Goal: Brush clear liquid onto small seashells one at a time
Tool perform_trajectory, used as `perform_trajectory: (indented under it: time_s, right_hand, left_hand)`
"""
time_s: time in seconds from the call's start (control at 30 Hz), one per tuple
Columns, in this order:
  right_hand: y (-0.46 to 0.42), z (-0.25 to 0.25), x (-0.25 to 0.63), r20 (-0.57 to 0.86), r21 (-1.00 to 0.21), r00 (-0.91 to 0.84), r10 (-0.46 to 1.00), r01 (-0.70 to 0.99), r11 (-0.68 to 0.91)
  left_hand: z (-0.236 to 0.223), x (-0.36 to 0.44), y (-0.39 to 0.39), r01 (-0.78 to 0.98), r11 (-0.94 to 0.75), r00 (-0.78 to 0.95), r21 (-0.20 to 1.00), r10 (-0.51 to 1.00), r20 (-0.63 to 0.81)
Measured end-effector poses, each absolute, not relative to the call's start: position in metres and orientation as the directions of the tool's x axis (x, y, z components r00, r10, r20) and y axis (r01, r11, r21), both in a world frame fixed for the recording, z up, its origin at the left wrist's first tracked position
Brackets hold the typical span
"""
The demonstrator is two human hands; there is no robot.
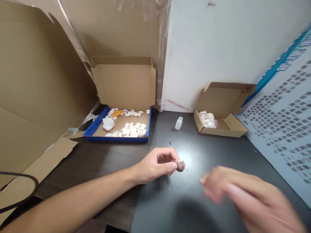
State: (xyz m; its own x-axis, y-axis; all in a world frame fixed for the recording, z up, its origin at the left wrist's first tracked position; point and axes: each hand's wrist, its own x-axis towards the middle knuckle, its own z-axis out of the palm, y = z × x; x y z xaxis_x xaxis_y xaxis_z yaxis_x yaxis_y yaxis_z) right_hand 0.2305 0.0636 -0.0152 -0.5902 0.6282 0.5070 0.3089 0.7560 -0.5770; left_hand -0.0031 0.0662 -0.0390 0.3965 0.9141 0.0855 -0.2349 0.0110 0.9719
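Between the thumb and fingertips of my left hand (159, 163) is a small brown ribbed seashell (180, 166), held above the grey mat. The dark tip of a thin stick-like thing (170, 144) shows just behind that hand; the rest of it is hidden. My right hand (217, 184) is apart from the shell, over the right part of the mat, and smeared by motion, so its fingers cannot be made out. Farther back on the mat stands a small clear bottle (178, 123) with whitish contents, its neck uncapped.
A blue-edged cardboard box (116, 139) at the back left holds white shells (132, 130) and an orange shell (117, 113). At the back right, a smaller open box (221, 132) contains more white shells (207, 119). Cardboard walls (43, 64) rise on the left; a printed sheet (286, 129) borders the right.
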Motion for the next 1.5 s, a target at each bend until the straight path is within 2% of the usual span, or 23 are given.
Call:
perform_trajectory:
  time_s: [0.07,0.13,0.17,0.2,0.27,0.63,0.8,0.87,0.97,1.07,1.13,1.23,1.4,1.5]
  right_hand:
    - [0.077,-0.01,0.214,0.391,-0.523,-0.668,0.633,0.405,0.75]
    - [0.091,-0.01,0.198,0.391,-0.323,-0.715,0.58,0.484,0.814]
    - [0.097,-0.012,0.191,0.368,-0.268,-0.748,0.552,0.483,0.833]
    - [0.102,-0.015,0.185,0.346,-0.245,-0.769,0.538,0.479,0.843]
    - [0.109,-0.022,0.178,0.395,-0.212,-0.761,0.514,0.468,0.858]
    - [0.116,-0.049,0.176,0.534,-0.266,-0.706,0.466,0.383,0.885]
    - [0.123,-0.044,0.188,0.572,-0.281,-0.626,0.53,0.458,0.844]
    - [0.126,-0.041,0.196,0.632,-0.359,-0.526,0.569,0.452,0.816]
    - [0.128,-0.04,0.204,0.667,-0.522,-0.404,0.626,0.346,0.779]
    - [0.126,-0.043,0.203,0.646,-0.621,-0.391,0.656,0.23,0.749]
    - [0.125,-0.046,0.2,0.608,-0.654,-0.423,0.672,0.212,0.726]
    - [0.126,-0.047,0.197,0.566,-0.668,-0.433,0.702,0.259,0.698]
    - [0.125,-0.046,0.198,0.62,-0.649,-0.434,0.654,0.185,0.738]
    - [0.123,-0.045,0.197,0.603,-0.631,-0.453,0.657,0.235,0.74]
  left_hand:
    - [-0.039,-0.004,0.067,-0.235,-0.025,0.365,0.972,0.924,0.112]
    - [-0.038,-0.004,0.067,-0.247,-0.051,0.324,0.968,0.937,0.132]
    - [-0.038,-0.005,0.067,-0.254,-0.06,0.303,0.965,0.943,0.138]
    - [-0.037,-0.005,0.067,-0.26,-0.066,0.286,0.963,0.948,0.142]
    - [-0.037,-0.007,0.067,-0.262,-0.073,0.272,0.962,0.951,0.146]
    - [-0.041,-0.006,0.064,-0.277,-0.04,0.398,0.96,0.905,0.153]
    - [-0.038,-0.008,0.071,-0.308,-0.066,0.306,0.949,0.938,0.165]
    - [-0.04,-0.01,0.075,-0.26,-0.043,0.232,0.965,0.967,0.106]
    - [-0.043,-0.011,0.083,-0.182,0.027,0.161,0.983,0.987,0.003]
    - [-0.045,-0.011,0.088,-0.178,0.105,0.155,0.978,0.985,-0.077]
    - [-0.045,-0.011,0.089,-0.194,0.136,0.158,0.972,0.982,-0.106]
    - [-0.044,-0.011,0.089,-0.213,0.156,0.149,0.964,0.981,-0.126]
    - [-0.041,-0.01,0.088,-0.287,0.178,0.14,0.941,0.98,-0.143]
    - [-0.039,-0.009,0.087,-0.301,0.191,0.156,0.934,0.976,-0.149]
